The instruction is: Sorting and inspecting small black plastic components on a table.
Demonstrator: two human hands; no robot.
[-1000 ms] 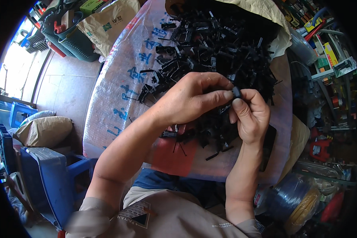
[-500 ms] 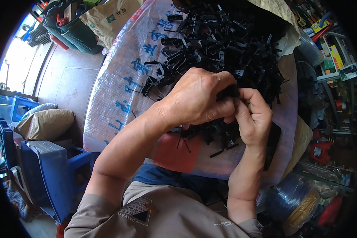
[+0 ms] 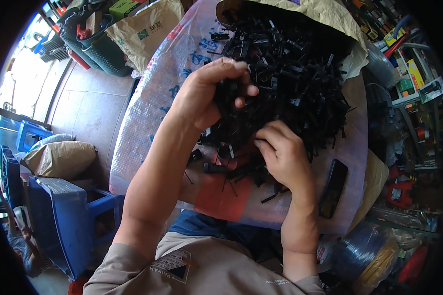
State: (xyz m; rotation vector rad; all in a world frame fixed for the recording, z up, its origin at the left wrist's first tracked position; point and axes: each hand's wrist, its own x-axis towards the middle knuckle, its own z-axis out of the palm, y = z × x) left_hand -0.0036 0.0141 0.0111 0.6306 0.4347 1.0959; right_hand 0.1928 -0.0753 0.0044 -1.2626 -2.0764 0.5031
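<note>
Fingers of the left hand curl around a loose clump of black clips, lifted just above the near edge of the pile. At about 4 o'clock from it, the right hand rests knuckles-up on the pile's lower edge, fingertips bent tightly into the parts; whether it pinches a single piece I cannot tell. The pile lies on a woven sack across the lap.

The clump looks tangled and only lightly caged, so pieces could slip between the fingers and scatter over the sack's edge toward the floor at 9 o'clock. A phone at 5 o'clock lies near the sack's rim; a nudge from the right forearm could tip it off.
</note>
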